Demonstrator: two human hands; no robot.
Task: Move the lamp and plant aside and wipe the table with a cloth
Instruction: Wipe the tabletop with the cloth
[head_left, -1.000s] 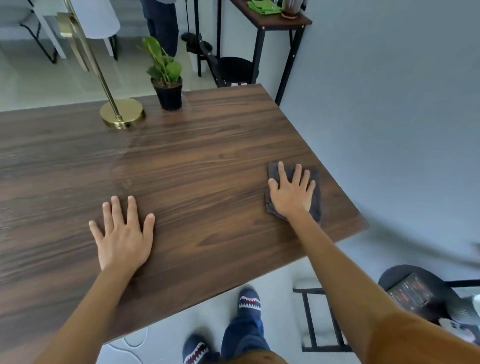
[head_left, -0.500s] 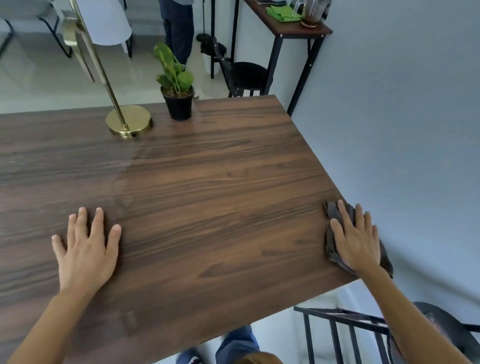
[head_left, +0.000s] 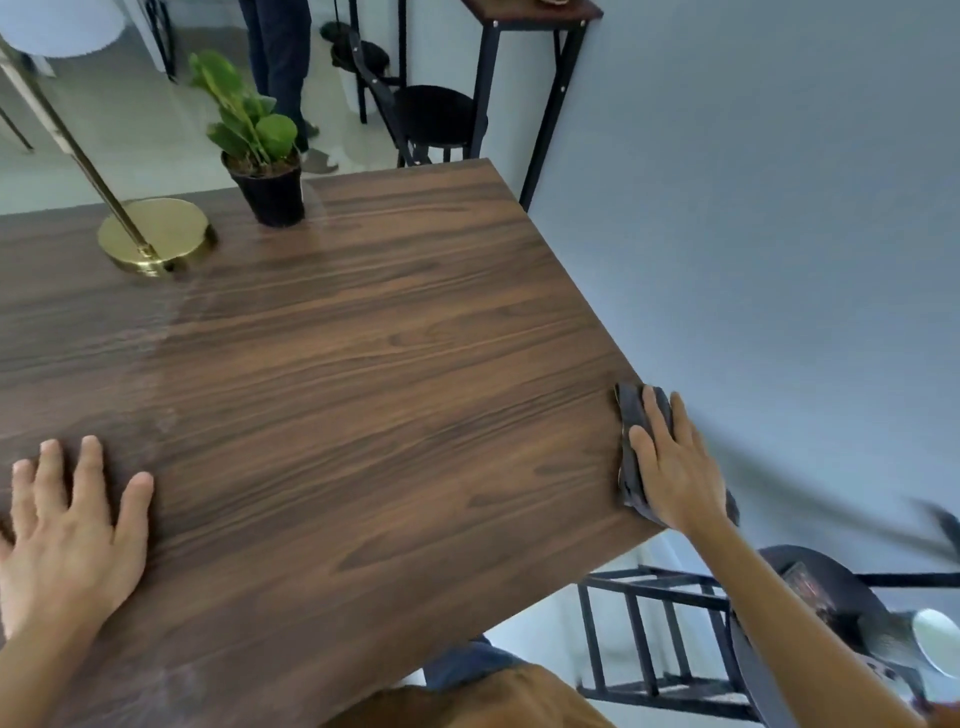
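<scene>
table (head_left: 363, 395) wiping is well on: lamp (head_left: 156, 239) and plant (head_left: 265, 171) sit aside at 11 o'clock, your flat right hand (head_left: 675, 473) presses the cloth (head_left: 631, 415) at the 3 o'clock edge, left hand (head_left: 67, 540) open flat at 9, left part maybe unwiped.

The person wears an orange-brown top (head_left: 467, 701), seen at 6 o'clock of the view, and dark blue trousers (head_left: 467, 667) just above it. Both forearms are bare, without sleeves, watch or bracelet. The left hand (head_left: 67, 540) and the right hand (head_left: 675, 473) carry no gloves or rings.
</scene>
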